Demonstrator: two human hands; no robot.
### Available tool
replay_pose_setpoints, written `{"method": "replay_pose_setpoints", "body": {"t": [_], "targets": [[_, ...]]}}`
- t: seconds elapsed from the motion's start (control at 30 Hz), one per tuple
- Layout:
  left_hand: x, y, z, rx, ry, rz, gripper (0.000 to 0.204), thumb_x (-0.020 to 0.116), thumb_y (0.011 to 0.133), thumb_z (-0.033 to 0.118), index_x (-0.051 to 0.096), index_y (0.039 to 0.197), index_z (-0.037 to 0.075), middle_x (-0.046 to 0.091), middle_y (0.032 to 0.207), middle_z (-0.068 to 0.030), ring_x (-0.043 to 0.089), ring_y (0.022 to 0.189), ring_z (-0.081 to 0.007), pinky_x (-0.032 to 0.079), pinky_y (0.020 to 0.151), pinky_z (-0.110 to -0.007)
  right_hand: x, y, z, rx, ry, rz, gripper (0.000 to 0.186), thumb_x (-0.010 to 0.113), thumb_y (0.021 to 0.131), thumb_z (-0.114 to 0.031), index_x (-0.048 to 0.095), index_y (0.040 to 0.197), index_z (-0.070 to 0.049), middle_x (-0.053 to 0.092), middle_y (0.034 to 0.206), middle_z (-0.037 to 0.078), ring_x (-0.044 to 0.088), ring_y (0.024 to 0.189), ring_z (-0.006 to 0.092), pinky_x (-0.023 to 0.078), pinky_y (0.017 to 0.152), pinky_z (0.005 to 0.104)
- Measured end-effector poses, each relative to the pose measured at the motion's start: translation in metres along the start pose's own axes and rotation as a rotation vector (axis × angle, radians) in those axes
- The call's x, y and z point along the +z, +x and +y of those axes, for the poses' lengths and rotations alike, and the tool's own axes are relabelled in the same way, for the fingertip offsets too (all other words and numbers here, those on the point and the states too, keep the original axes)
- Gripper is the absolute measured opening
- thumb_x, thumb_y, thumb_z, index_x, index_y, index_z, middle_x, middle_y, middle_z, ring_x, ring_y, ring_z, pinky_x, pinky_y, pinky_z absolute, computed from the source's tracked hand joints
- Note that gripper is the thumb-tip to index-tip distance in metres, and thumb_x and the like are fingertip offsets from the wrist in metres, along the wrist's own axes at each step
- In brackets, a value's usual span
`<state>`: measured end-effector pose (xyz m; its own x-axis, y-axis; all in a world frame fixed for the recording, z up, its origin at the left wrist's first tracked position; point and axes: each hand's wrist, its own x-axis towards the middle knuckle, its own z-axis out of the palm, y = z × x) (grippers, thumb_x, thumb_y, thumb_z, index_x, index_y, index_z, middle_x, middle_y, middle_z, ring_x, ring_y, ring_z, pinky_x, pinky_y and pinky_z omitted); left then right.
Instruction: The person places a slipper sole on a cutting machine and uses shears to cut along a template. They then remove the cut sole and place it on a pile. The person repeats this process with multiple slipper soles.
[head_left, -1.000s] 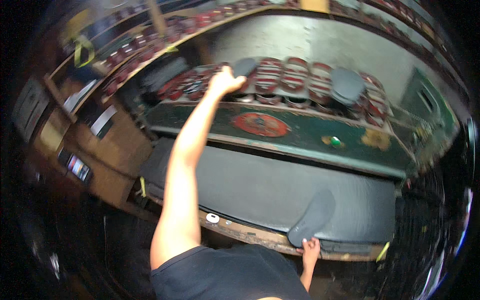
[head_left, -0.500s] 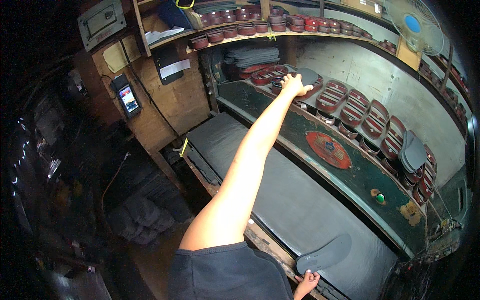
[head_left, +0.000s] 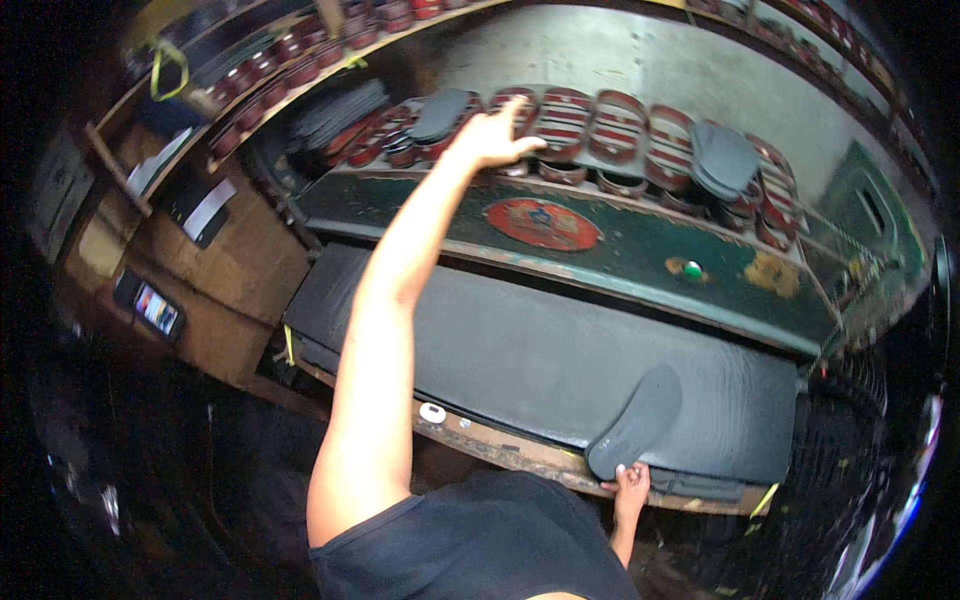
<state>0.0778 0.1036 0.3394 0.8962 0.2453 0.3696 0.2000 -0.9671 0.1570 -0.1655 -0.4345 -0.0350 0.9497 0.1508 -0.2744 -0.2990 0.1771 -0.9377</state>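
Note:
My left arm stretches far forward over the bench. My left hand [head_left: 490, 138] is open, thumb and fingers apart, in front of the row of red-brown sole-shaped cutting dies [head_left: 563, 118]. I see nothing held in it. Just left of it, grey shoe-sole pieces [head_left: 440, 115] lie on top of a die. At the near edge of the bench, my right hand [head_left: 630, 490] pinches the near end of a single dark grey shoe sole [head_left: 640, 415]. That sole lies flat on a wide grey sheet [head_left: 500, 340] covering the bench.
Behind the sheet stands a green machine beam [head_left: 400, 205] with a red oval plate and a green button [head_left: 692, 269]. More grey soles [head_left: 722, 160] rest on dies at the right. A shelf of dies [head_left: 290, 75] runs above. A small white object [head_left: 432, 412] sits on the bench edge.
My left hand has left the grey sole pieces on the die and shifted right along the row, fingers spread. My right hand stays at the sole. The view has turned right.

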Motion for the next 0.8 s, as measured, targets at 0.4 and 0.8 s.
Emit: {"method": "replay_pose_setpoints", "body": {"t": [0.4, 0.8], "targets": [[0.02, 0.02, 0.005, 0.146, -0.648, 0.351, 0.046, 0.057, 0.099, 0.04, 0.063, 0.119, -0.001, 0.068, 0.104, -0.0117, 0.063, 0.095, -0.0195, 0.047, 0.09, -0.031, 0.033, 0.043, 0.007, 0.177, -0.059, -0.187, 0.028, 0.067, 0.096, -0.013, 0.051, 0.116, 0.001, 0.07, 0.089, 0.01, 0.067, 0.076, 0.0138, 0.054, 0.066, 0.028], [0.122, -0.248, 0.147, 0.813, -0.413, -0.228, 0.04, 0.084, 0.07, 0.036, 0.061, 0.087, 0.007, 0.057, 0.077, -0.009, 0.058, 0.074, -0.0304, 0.047, 0.069, -0.042, 0.053, 0.071, 0.019, 0.149, -0.081, -0.16, 0.016, 0.067, 0.097, -0.014, 0.059, 0.104, -0.002, 0.066, 0.088, 0.003, 0.064, 0.076, 0.0089, 0.052, 0.065, 0.0249]]}}
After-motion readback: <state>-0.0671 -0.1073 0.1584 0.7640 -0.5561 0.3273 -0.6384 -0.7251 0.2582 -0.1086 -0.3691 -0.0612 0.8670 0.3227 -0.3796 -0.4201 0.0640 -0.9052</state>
